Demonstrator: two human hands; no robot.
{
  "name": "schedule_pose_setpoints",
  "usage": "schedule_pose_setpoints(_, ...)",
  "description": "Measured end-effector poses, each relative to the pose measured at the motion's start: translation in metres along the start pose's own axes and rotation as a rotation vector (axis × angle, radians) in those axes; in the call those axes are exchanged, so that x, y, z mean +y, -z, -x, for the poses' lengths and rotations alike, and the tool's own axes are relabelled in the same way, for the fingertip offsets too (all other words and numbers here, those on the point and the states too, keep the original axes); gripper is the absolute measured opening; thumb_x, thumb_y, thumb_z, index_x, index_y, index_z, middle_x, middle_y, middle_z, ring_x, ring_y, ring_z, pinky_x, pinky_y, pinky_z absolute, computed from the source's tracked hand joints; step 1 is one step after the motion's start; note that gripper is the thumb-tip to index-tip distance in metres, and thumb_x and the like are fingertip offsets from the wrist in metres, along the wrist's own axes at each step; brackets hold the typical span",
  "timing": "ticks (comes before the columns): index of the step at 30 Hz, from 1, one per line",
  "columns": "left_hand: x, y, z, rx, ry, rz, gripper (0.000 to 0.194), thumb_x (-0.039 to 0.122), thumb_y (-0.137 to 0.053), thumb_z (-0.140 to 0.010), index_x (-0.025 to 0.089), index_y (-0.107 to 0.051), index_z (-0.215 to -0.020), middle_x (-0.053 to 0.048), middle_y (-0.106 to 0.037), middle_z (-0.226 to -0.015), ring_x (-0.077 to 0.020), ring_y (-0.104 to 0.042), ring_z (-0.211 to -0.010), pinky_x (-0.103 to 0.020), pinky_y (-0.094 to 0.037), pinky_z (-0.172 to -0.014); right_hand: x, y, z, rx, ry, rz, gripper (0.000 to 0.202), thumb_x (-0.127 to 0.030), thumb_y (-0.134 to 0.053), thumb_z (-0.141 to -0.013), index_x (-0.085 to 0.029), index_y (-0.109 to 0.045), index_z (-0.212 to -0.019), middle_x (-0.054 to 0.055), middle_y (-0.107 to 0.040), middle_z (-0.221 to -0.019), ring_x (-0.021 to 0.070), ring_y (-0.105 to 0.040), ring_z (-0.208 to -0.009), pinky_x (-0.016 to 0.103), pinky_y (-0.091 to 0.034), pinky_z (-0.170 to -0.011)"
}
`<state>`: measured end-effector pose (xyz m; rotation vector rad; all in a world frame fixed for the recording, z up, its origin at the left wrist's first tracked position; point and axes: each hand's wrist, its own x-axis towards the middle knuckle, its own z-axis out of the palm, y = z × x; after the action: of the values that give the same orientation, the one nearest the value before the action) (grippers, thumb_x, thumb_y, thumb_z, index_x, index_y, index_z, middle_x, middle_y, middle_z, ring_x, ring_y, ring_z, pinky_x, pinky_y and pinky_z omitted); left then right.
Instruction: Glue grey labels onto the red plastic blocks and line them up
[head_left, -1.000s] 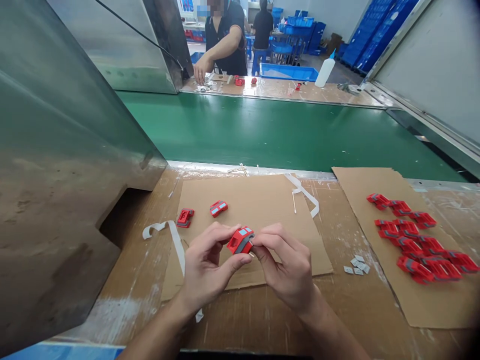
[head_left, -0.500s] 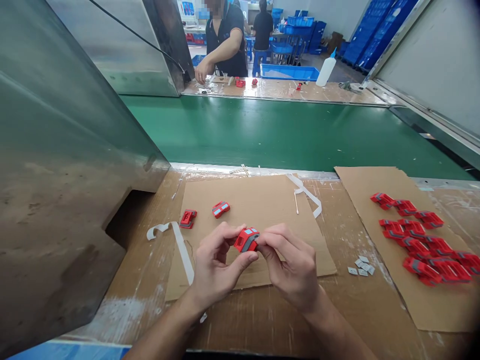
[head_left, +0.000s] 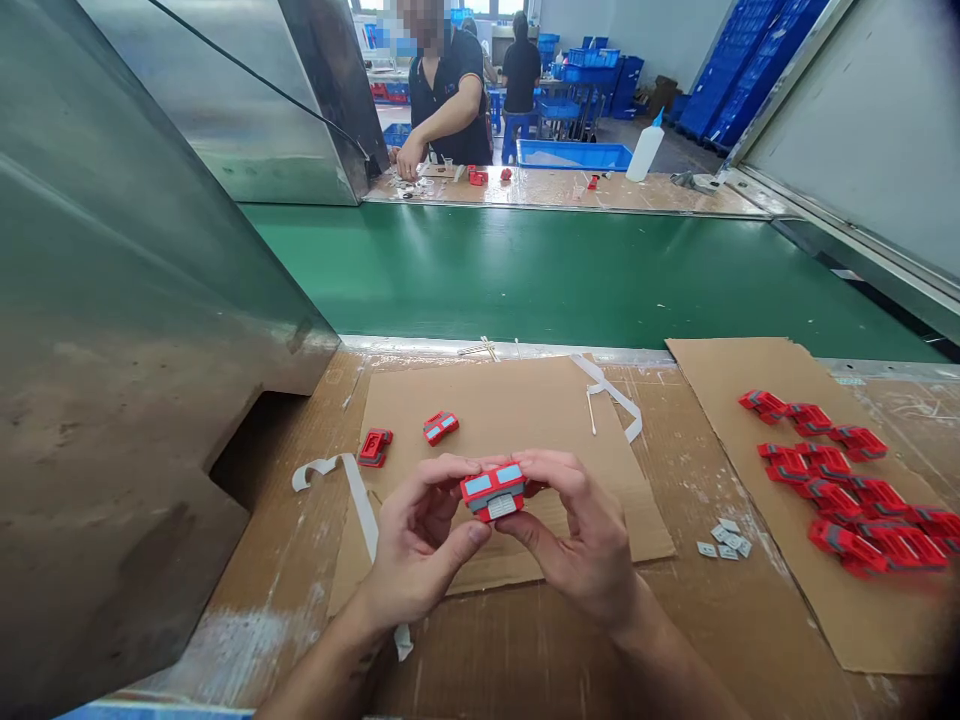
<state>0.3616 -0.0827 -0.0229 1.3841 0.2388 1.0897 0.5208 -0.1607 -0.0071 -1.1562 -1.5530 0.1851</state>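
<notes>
A small red and grey plastic car-shaped part (head_left: 493, 491) is held above the cardboard sheet (head_left: 517, 400). Two light-blue panes and a pale label-like patch on its grey band face me. My left hand (head_left: 424, 535) grips its left end between thumb and fingers. From the right, my right hand (head_left: 577, 530) pinches the other end, fingertips partly hidden behind it. Beyond my hands, two similar parts lie on the cardboard: one with its hollow side up (head_left: 375, 447) and one with blue panes showing (head_left: 440, 427).
Several red parts (head_left: 825, 460) sit in rows on the right cardboard (head_left: 720, 385). Small grey-white pieces (head_left: 726, 540) lie beside it. White tape strips (head_left: 360, 500) and a cotton swab (head_left: 591, 410) are near. A metal panel (head_left: 150, 350) stands left; a green belt (head_left: 487, 265) runs ahead, a co-worker (head_left: 450, 100) beyond.
The car-shaped part has been turned so its blue panes and pale patch face me. My right hand has shifted from a pinch at its side to gripping its right end.
</notes>
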Motion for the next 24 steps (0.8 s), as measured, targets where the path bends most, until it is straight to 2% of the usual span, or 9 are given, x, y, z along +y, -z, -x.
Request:
schedule_pose_setpoints(2, -0.001, 0.002, 0.001, -0.015, -0.035, -0.019, 0.036, 0.016, -0.068, -0.093, 0.027, -0.063, -0.126, -0.01, -0.069, -0.122, -0.0228, -0.067, -0.117, -0.035, -0.057, -0.101, 0.001, 0.001, 0.0, 0.009, -0.004, 0.025, 0.037, -0.017, -0.072, -0.092, -0.022, -0.057, -0.126, 0.006, -0.066, -0.111, 0.0164, -0.066, -0.094, 0.028, -0.058, -0.08)
schedule_pose_setpoints(5, 0.0, 0.004, 0.0, -0.047, -0.105, -0.114, 0.028, 0.01, -0.065, -0.092, 0.025, -0.067, -0.116, -0.009, -0.066, -0.118, -0.0187, -0.067, -0.109, -0.03, -0.057, -0.094, 0.002, 0.004, -0.002, -0.05, 0.014, 0.059, 0.036, -0.027, -0.072, -0.093, -0.019, -0.058, -0.125, 0.006, -0.065, -0.106, 0.0158, -0.065, -0.089, 0.028, -0.058, -0.079)
schedule_pose_setpoints(8, 0.002, 0.005, -0.002, -0.093, -0.076, -0.175, 0.015, 0.01, -0.065, -0.092, 0.02, -0.07, -0.101, -0.008, -0.066, -0.11, -0.016, -0.066, -0.1, -0.025, -0.056, -0.087, 0.002, 0.007, -0.003, -0.105, 0.042, 0.066, 0.038, -0.035, -0.07, -0.094, -0.018, -0.058, -0.126, 0.007, -0.065, -0.105, 0.0158, -0.066, -0.09, 0.027, -0.057, -0.078)
schedule_pose_setpoints(12, 0.004, 0.004, -0.004, -0.097, -0.058, -0.222, 0.012, 0.01, -0.067, -0.091, 0.019, -0.07, -0.098, -0.008, -0.066, -0.106, -0.0151, -0.066, -0.094, -0.024, -0.055, -0.081, 0.002, 0.009, -0.003, -0.131, 0.05, 0.102, 0.037, -0.04, -0.068, -0.095, -0.018, -0.06, -0.124, 0.007, -0.066, -0.102, 0.0164, -0.066, -0.089, 0.027, -0.056, -0.073)
schedule_pose_setpoints(19, 0.006, 0.007, -0.006, -0.141, -0.101, -0.292, 0.017, 0.005, -0.065, -0.091, 0.019, -0.069, -0.099, -0.005, -0.067, -0.098, -0.0118, -0.065, -0.087, -0.02, -0.052, -0.076, -0.001, 0.008, -0.003, -0.119, 0.066, 0.149, 0.034, -0.038, -0.066, -0.096, -0.019, -0.061, -0.124, 0.006, -0.062, -0.101, 0.0169, -0.064, -0.088, 0.029, -0.057, -0.075)
schedule_pose_setpoints(24, 0.003, 0.012, -0.004, -0.166, -0.094, -0.32, 0.016, 0.005, -0.061, -0.092, 0.02, -0.066, -0.098, -0.004, -0.065, -0.096, -0.0126, -0.064, -0.088, -0.023, -0.052, -0.078, 0.002, 0.008, -0.002, -0.129, 0.097, 0.128, 0.029, -0.029, -0.066, -0.096, -0.021, -0.063, -0.125, 0.011, -0.054, -0.123, 0.0179, -0.062, -0.1, 0.03, -0.059, -0.08)
